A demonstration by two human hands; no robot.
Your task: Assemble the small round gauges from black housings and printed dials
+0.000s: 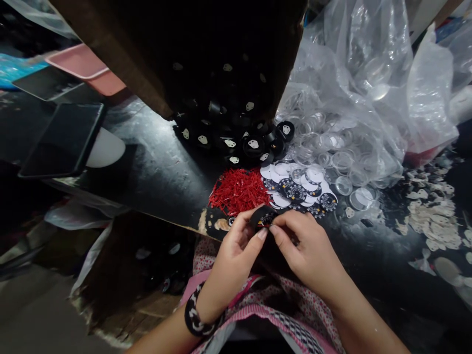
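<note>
My left hand (pixel 236 248) is closed around a small round black gauge (pixel 263 215), thumb on its near edge. A dial face with white marks and a bit of red and orange shows inside its rim. My right hand (pixel 304 246) is pinched at the gauge's right edge, thumb against forefinger; whatever lies between those fingertips is hidden. Just beyond the hands lies a heap of thin red pointers (pixel 239 189). To its right is a pile of printed dial discs (pixel 297 189), some black side up, others white side up.
Black gauge housings (pixel 252 143) spill from a tipped cardboard box (pixel 121 54). Clear round covers (pixel 342 160) lie by a plastic bag (pixel 368 73). Small pale plates (pixel 427 211) are heaped at right. A phone (pixel 62 140) leans at left. Another box (pixel 114 295) with black parts sits below the table edge.
</note>
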